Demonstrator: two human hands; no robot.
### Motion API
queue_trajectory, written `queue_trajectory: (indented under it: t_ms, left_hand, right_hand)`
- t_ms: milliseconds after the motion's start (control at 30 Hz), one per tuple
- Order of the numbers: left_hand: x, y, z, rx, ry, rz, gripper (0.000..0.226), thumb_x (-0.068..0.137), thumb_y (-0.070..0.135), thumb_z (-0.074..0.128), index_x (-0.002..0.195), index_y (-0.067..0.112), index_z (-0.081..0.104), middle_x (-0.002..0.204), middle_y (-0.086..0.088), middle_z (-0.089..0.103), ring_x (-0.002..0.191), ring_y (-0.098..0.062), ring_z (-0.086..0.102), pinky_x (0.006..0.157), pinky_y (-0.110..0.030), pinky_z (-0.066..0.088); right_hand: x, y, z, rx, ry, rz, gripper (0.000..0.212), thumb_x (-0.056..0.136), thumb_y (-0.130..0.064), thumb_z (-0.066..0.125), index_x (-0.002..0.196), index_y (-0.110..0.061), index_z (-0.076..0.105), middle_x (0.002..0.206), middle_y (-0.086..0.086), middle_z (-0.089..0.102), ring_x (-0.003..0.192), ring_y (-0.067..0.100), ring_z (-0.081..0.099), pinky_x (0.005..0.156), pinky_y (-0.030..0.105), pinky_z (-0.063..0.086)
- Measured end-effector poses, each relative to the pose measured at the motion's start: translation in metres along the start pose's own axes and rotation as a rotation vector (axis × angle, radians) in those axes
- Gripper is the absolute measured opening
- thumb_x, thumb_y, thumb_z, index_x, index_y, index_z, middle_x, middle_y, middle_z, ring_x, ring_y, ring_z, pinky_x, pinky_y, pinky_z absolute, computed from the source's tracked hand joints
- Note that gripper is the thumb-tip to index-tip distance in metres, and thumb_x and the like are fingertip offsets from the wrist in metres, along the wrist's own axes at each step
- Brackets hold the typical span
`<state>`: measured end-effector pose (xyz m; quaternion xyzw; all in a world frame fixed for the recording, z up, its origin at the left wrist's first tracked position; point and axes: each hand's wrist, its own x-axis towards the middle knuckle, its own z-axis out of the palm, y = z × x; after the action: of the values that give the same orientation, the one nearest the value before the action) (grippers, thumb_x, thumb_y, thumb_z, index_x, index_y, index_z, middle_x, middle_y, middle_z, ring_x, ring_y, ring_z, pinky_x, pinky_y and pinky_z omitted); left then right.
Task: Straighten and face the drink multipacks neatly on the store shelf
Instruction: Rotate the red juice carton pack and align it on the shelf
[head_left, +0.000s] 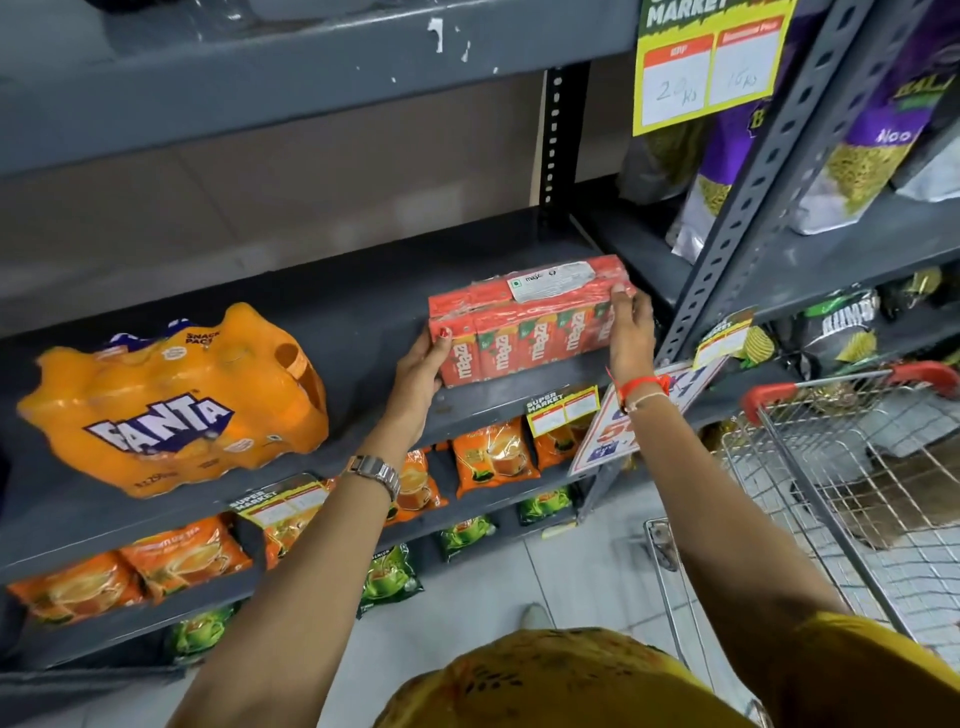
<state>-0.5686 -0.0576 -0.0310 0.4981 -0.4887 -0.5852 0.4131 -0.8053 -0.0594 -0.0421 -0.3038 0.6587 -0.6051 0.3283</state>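
Note:
A red Maaza carton multipack wrapped in clear film stands on the grey metal shelf, toward its right end, with its front labels facing me. My left hand grips its left end, thumb on the front corner. My right hand clasps its right end, fingers over the top edge. An orange Fanta multipack in shrink wrap lies further left on the same shelf, slightly angled, logo toward me, apart from both hands.
Orange and green tea pouches fill the lower shelves behind price tags. A slotted upright post bounds the shelf on the right, with purple snack bags beyond. A wire shopping cart stands to my right.

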Motion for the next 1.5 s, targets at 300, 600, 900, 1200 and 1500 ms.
queue_trajectory:
  t_ms: [300, 600, 900, 1200, 1500]
  left_hand:
    - [-0.013, -0.005, -0.001, 0.034, -0.017, 0.004, 0.041, 0.097, 0.036, 0.041, 0.134, 0.021, 0.048, 0.108, 0.009, 0.065, 0.099, -0.001, 0.06, 0.072, -0.017, 0.044]
    - [-0.017, -0.007, 0.004, 0.016, 0.01, 0.0, 0.045, 0.096, 0.037, 0.041, 0.138, 0.02, 0.043, 0.105, 0.016, 0.062, 0.096, 0.003, 0.057, 0.072, -0.018, 0.04]
    - [-0.018, -0.007, 0.008, 0.005, 0.034, -0.006, 0.046, 0.095, 0.039, 0.043, 0.138, 0.023, 0.043, 0.106, 0.017, 0.062, 0.096, 0.003, 0.058, 0.075, -0.017, 0.043]
    - [-0.018, -0.01, 0.009, 0.01, 0.054, 0.01, 0.047, 0.095, 0.039, 0.042, 0.139, 0.023, 0.042, 0.106, 0.015, 0.062, 0.097, 0.0, 0.058, 0.076, -0.018, 0.043]
    - [-0.029, -0.013, 0.008, 0.079, 0.134, 0.035, 0.058, 0.094, 0.04, 0.045, 0.146, 0.023, 0.026, 0.137, 0.006, 0.05, 0.123, -0.009, 0.049, 0.101, -0.022, 0.04]
  right_hand:
    - [-0.016, -0.001, -0.005, 0.046, -0.011, 0.008, 0.045, 0.098, -0.04, 0.038, 0.133, -0.012, 0.042, 0.121, 0.005, 0.057, 0.109, 0.017, 0.055, 0.094, 0.03, 0.044]
    - [-0.022, -0.008, -0.008, 0.035, -0.046, 0.029, 0.056, 0.094, -0.051, 0.038, 0.138, -0.018, 0.037, 0.13, 0.004, 0.054, 0.115, 0.018, 0.053, 0.1, 0.034, 0.041]
    - [-0.019, -0.012, -0.005, 0.07, -0.056, 0.051, 0.052, 0.098, -0.043, 0.036, 0.143, -0.018, 0.031, 0.123, -0.002, 0.046, 0.111, 0.014, 0.046, 0.097, 0.032, 0.036]
    - [-0.022, -0.012, -0.003, 0.113, -0.068, 0.042, 0.051, 0.099, -0.041, 0.036, 0.143, -0.015, 0.031, 0.119, -0.002, 0.048, 0.105, 0.01, 0.049, 0.093, 0.027, 0.038]
    - [-0.043, 0.01, 0.001, 0.165, 0.07, 0.009, 0.06, 0.098, -0.045, 0.034, 0.15, -0.02, 0.018, 0.155, 0.002, 0.027, 0.137, 0.012, 0.033, 0.111, 0.029, 0.029]
